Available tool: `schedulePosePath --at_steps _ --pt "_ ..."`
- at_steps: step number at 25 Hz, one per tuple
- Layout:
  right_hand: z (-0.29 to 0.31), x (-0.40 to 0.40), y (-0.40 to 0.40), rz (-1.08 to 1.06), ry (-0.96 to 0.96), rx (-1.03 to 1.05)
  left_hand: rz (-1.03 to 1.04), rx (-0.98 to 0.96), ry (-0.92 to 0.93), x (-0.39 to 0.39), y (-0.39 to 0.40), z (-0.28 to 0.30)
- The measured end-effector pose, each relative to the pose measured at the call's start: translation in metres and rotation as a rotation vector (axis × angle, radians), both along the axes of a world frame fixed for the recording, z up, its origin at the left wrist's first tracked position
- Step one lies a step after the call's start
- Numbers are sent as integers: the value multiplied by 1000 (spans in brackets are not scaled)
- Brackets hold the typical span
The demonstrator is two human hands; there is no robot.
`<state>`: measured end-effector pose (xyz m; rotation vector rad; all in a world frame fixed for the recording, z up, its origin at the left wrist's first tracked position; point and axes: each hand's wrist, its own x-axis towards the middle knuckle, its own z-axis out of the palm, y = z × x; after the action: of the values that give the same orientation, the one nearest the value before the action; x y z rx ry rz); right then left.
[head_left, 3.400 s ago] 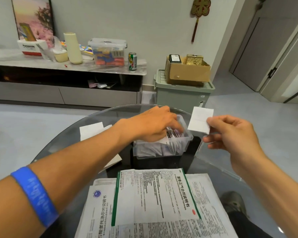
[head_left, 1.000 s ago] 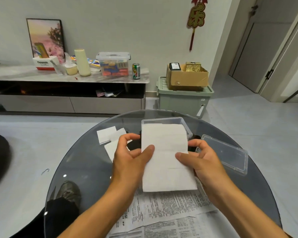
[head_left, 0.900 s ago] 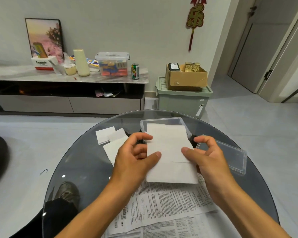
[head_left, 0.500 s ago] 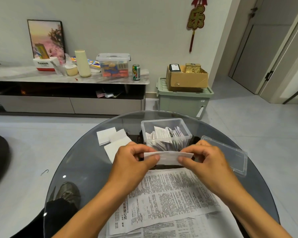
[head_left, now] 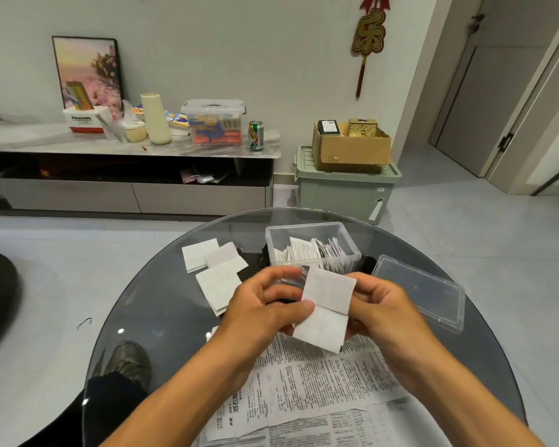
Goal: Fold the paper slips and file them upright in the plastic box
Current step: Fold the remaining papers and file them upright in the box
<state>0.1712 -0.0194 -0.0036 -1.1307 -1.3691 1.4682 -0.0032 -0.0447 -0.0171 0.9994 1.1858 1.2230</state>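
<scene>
Both hands share the grip: left hand (head_left: 265, 304) pinches the folded paper slip (head_left: 325, 309) at its left edge with the thumb on its face, right hand (head_left: 383, 309) holds its right edge from behind. Just beyond the grip stands the clear plastic box (head_left: 313, 250) of upright slips; printed leaflets (head_left: 304, 388) lie on the tabletop below.

pale wall (head_left: 271, 43), grey tiled floor (head_left: 465, 227), low sideboard (head_left: 126, 175), grey door (head_left: 484, 91).

white box (head_left: 84, 121): "Panasonic" | wall ornament (head_left: 369, 33): "乐" | printed sheets (head_left: 307, 387): small Chinese text, unreadable
</scene>
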Motion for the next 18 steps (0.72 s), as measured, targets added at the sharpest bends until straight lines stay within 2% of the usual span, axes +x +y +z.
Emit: schedulePosePath --at_steps 5,10,12,15,18 --pt "3 -2 -2 98 27 -222 131 -27 20 1 -1 2" --pt "-3 3 0 -18 15 -125 69 -54 -39 2 -1 3" --pt "-2 4 2 -49 50 -85 55 -57 20 4 -1 3" --pt "-2 2 2 -18 209 -141 165 -65 -20 5 0 0" --pt "-8 -2 -2 35 188 -199 200 -50 -99 6 -1 0"
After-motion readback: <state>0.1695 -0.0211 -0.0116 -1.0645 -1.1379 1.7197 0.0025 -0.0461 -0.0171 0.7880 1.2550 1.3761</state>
